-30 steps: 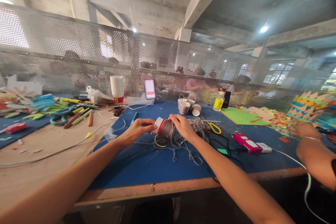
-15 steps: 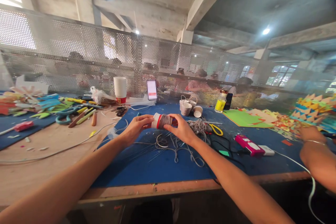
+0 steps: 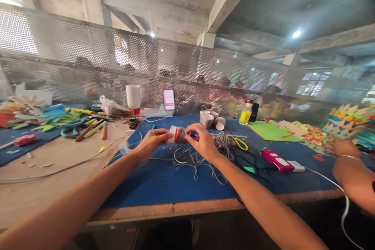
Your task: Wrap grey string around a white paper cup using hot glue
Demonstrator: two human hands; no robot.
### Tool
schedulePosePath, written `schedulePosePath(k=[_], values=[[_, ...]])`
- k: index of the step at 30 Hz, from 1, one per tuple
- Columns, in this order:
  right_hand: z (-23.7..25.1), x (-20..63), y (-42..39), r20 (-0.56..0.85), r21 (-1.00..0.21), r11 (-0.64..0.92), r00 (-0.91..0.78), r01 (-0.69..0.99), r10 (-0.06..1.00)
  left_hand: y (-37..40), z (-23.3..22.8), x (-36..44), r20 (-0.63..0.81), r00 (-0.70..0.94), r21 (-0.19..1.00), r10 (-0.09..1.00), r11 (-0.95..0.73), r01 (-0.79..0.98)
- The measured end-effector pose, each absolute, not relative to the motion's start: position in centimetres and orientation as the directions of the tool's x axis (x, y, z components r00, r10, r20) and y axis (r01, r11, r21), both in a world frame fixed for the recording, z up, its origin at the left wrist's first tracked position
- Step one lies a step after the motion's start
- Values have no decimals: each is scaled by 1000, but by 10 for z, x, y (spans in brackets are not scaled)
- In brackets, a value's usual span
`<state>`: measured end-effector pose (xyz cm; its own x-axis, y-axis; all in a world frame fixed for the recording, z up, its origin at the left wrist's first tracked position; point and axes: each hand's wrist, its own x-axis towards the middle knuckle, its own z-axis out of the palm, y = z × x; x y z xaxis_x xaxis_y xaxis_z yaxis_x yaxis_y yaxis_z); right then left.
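A white paper cup with a red band lies sideways between my hands, its lower part wound with grey cord. My left hand grips the cup at its rim end. At the wound end, my right hand has its thumb and fingers closed on the cord against the cup. A small blue and red piece shows behind the right fingers; I cannot tell what it is. Loose grey cord lies tangled beside and below the right hand on the blue mat.
Several cord-wrapped cups stand behind. Yellow-handled scissors, a pink device and a bottle lie or stand right. Left are a stack of paper cups and tools. Another person's arm reaches in at far right.
My right fingers have shifted slightly and closed in at the wound end of the cup. The cup has turned a little; my left hand keeps its hold.
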<state>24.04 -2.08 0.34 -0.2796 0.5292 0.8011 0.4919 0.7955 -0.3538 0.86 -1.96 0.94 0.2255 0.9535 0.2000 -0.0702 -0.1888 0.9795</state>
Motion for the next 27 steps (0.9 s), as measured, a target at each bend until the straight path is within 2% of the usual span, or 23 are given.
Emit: schedulePosePath(k=[5, 13, 17, 20, 22, 24, 27], values=[[2, 240, -22, 823, -301, 805, -286, 512, 490, -16, 5, 8, 192, 218, 981, 957, -182, -65], [6, 235, -32, 801, -233, 861, -412, 453, 434, -5, 0, 0, 205, 58, 973, 977, -197, -117], [5, 239, -28, 782, -260, 828, -394, 497, 483, -3, 0, -1, 196, 10, 966, 981, -191, -173], [7, 253, -18, 764, -303, 697, -272, 650, 586, -1, -1, -2, 195, -1, 961, 981, -191, -198], [9, 266, -11, 731, -331, 550, -160, 767, 663, 0, -2, -2, 197, -3, 961, 980, -194, -198], [11, 279, -5, 653, -336, 354, -55, 873, 755, 0, -2, -3, 196, -13, 961, 980, -195, -194], [11, 291, -1, 473, -254, 121, 14, 960, 881, 0, -2, -3, 199, -25, 965, 980, -200, -170]])
